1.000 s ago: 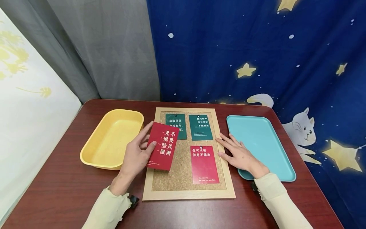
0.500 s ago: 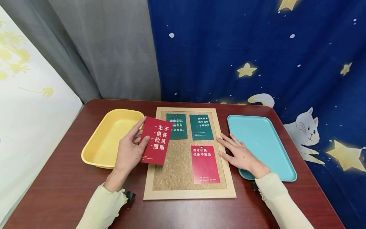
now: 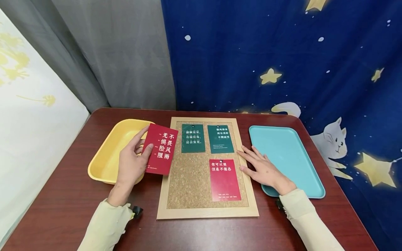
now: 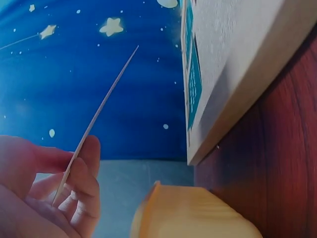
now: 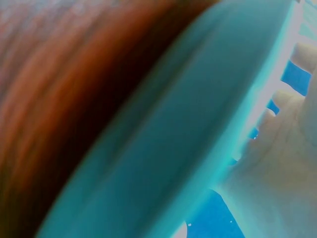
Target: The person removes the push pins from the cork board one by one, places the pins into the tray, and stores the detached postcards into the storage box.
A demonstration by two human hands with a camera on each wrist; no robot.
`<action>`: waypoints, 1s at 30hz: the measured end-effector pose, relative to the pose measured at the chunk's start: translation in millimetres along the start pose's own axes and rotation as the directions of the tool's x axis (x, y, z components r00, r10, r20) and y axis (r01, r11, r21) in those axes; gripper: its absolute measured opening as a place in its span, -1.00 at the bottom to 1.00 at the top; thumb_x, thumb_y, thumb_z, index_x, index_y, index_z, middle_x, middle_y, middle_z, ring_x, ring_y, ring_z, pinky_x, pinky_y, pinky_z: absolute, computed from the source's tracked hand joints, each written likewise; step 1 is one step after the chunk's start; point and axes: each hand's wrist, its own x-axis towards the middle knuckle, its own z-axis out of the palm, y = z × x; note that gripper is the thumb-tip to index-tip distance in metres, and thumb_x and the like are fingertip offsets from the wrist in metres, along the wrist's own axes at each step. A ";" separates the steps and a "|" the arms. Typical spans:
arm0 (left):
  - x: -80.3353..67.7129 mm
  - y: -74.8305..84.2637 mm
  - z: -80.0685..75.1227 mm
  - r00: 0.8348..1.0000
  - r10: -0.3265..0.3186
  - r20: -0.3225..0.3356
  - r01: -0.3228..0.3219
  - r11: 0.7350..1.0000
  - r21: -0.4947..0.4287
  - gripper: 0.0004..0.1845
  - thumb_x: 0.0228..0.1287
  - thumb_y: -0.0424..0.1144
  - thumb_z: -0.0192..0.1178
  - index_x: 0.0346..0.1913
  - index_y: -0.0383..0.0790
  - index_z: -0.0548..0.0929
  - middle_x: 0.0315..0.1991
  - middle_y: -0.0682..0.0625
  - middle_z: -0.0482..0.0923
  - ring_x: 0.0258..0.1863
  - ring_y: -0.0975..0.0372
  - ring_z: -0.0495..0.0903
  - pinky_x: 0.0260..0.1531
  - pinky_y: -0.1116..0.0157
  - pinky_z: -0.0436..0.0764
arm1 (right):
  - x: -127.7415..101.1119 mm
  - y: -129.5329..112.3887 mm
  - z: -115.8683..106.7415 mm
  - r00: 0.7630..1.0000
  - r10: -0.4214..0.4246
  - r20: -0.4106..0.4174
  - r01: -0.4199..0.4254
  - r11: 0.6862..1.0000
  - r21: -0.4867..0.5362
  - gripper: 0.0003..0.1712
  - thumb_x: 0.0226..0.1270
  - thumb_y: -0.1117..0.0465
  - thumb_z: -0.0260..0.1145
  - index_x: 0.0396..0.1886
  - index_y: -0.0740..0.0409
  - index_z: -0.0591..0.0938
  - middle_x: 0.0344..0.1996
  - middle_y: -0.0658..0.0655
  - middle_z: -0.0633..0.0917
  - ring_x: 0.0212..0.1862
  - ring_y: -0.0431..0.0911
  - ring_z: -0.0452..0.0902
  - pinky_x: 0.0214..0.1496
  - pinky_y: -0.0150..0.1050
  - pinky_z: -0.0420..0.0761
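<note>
Compared with a second ago, the red rectangular paper card with white Chinese lettering (image 3: 159,149) has been carried leftward off the wooden-framed cork pinboard (image 3: 191,181); it was then overlapping the left green card, and it is now held above the right rim of the yellow plastic tray (image 3: 108,160), just beside the pinboard's left frame edge. It is pinched at its left edge by the left hand (image 3: 129,165), thumb on the printed face and fingers behind; in the left wrist view the card (image 4: 96,119) is seen edge-on as a thin line between the fingers (image 4: 81,173). The right hand (image 3: 263,169) has not shifted: it is laid flat with fingers straight on the pinboard's right frame edge, grasping nothing, the wrist lying over the left rim of the light blue plastic tray (image 3: 289,157).

On the pinboard three cards are pinned: a dark green card (image 3: 193,138) at the upper left, a second dark green card (image 3: 220,139) at the upper right, and a red card (image 3: 224,180) at the lower right. The lower left of the cork is bare. All is carried by a dark red wooden table (image 3: 62,209), the yellow tray toward its left edge and the blue tray toward its right edge. A grey curtain (image 3: 119,52) and a blue star-patterned cloth (image 3: 282,52) hang behind the far edge
</note>
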 end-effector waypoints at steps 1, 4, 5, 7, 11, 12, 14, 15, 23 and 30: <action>1.0 -0.7 -1.1 1.000 -0.004 -0.008 0.004 1.000 0.002 -0.29 0.42 -0.25 0.34 0.55 0.24 0.38 0.11 -0.20 0.73 -0.17 0.14 0.80 -0.29 0.60 0.68 | -0.1 -0.1 -0.2 1.000 -0.001 0.000 0.001 1.000 0.002 -0.20 0.52 -0.25 0.23 0.66 -0.26 0.24 0.71 0.01 0.12 0.72 0.27 -0.18 0.56 0.58 -0.09; 4.3 -3.3 -3.7 0.999 -0.020 -0.029 0.020 1.000 0.000 -0.30 0.42 -0.24 0.34 0.54 0.26 0.40 0.11 -0.19 0.74 -0.21 0.26 0.80 -0.31 0.62 0.66 | -0.2 0.1 -0.5 1.000 -0.001 -0.001 0.001 1.000 0.006 -0.20 0.52 -0.26 0.22 0.66 -0.26 0.24 0.71 0.01 0.11 0.72 0.27 -0.19 0.56 0.58 -0.09; 5.3 -4.3 -4.5 0.999 -0.024 -0.033 0.024 1.000 0.002 -0.31 0.42 -0.24 0.34 0.54 0.26 0.40 0.11 -0.20 0.74 -0.22 0.27 0.80 -0.31 0.63 0.66 | -0.3 0.2 -0.6 1.000 0.000 -0.002 0.000 1.000 0.005 -0.20 0.53 -0.26 0.22 0.66 -0.26 0.24 0.71 0.01 0.11 0.72 0.27 -0.19 0.56 0.58 -0.09; 6.9 -6.4 -6.3 0.999 -0.033 -0.038 0.033 0.999 0.016 -0.31 0.43 -0.22 0.33 0.54 0.25 0.40 0.11 -0.20 0.74 -0.21 0.27 0.79 -0.31 0.64 0.65 | -0.3 0.5 -0.6 1.000 0.001 -0.003 -0.001 1.000 0.004 -0.20 0.52 -0.27 0.22 0.66 -0.27 0.24 0.71 0.00 0.11 0.72 0.27 -0.19 0.56 0.58 -0.09; 8.9 -10.3 -10.3 0.997 -0.059 -0.049 0.062 0.997 0.051 -0.32 0.44 -0.18 0.33 0.55 0.21 0.40 0.13 -0.20 0.73 -0.22 0.35 0.76 -0.31 0.66 0.63 | -0.4 0.8 -0.4 1.000 0.004 -0.003 -0.004 1.000 -0.002 -0.20 0.52 -0.28 0.21 0.66 -0.28 0.23 0.71 -0.01 0.11 0.73 0.26 -0.18 0.57 0.57 -0.08; 9.2 -11.5 -11.3 0.996 -0.069 -0.051 0.072 0.996 0.055 -0.33 0.44 -0.18 0.32 0.55 0.20 0.40 0.13 -0.21 0.72 -0.24 0.41 0.74 -0.32 0.65 0.63 | -0.3 0.8 -0.4 1.000 0.005 -0.002 -0.005 1.000 -0.003 -0.20 0.52 -0.27 0.21 0.66 -0.28 0.24 0.71 -0.01 0.11 0.73 0.25 -0.18 0.57 0.57 -0.08; 9.6 -13.4 -13.2 0.994 -0.091 -0.055 0.095 0.994 0.058 -0.33 0.44 -0.17 0.32 0.55 0.19 0.40 0.13 -0.20 0.72 -0.28 0.52 0.70 -0.32 0.64 0.64 | -0.5 0.4 -0.2 1.000 0.005 -0.002 -0.005 1.000 -0.005 -0.20 0.52 -0.27 0.22 0.65 -0.29 0.24 0.71 -0.01 0.12 0.73 0.25 -0.18 0.57 0.57 -0.08; 9.8 -14.2 -13.9 0.993 -0.102 -0.055 0.106 0.993 0.059 -0.34 0.45 -0.17 0.31 0.55 0.19 0.40 0.13 -0.20 0.72 -0.30 0.56 0.67 -0.32 0.63 0.65 | -0.6 0.3 -0.2 1.000 0.006 -0.002 -0.006 1.000 -0.004 -0.20 0.52 -0.27 0.22 0.65 -0.29 0.24 0.71 -0.01 0.12 0.73 0.25 -0.18 0.57 0.57 -0.08; 12.9 -18.4 -19.8 0.988 -0.142 -0.053 0.146 0.987 0.068 -0.34 0.47 -0.13 0.30 0.56 0.16 0.39 0.16 -0.22 0.70 -0.27 0.51 0.68 -0.33 0.61 0.66 | 1.0 -0.6 -2.3 1.000 0.007 0.001 -0.007 1.000 -0.006 -0.20 0.51 -0.27 0.24 0.65 -0.30 0.24 0.71 -0.02 0.12 0.73 0.25 -0.17 0.57 0.57 -0.07; 14.8 -22.2 -23.3 0.983 -0.174 -0.053 0.176 0.983 0.053 -0.36 0.48 -0.16 0.27 0.57 0.12 0.39 0.14 -0.23 0.68 -0.34 0.63 0.62 -0.34 0.62 0.65 | -0.4 -1.0 -2.8 1.000 0.006 0.003 -0.006 1.000 -0.004 -0.19 0.51 -0.27 0.23 0.65 -0.28 0.24 0.70 0.01 0.13 0.72 0.26 -0.17 0.58 0.56 -0.08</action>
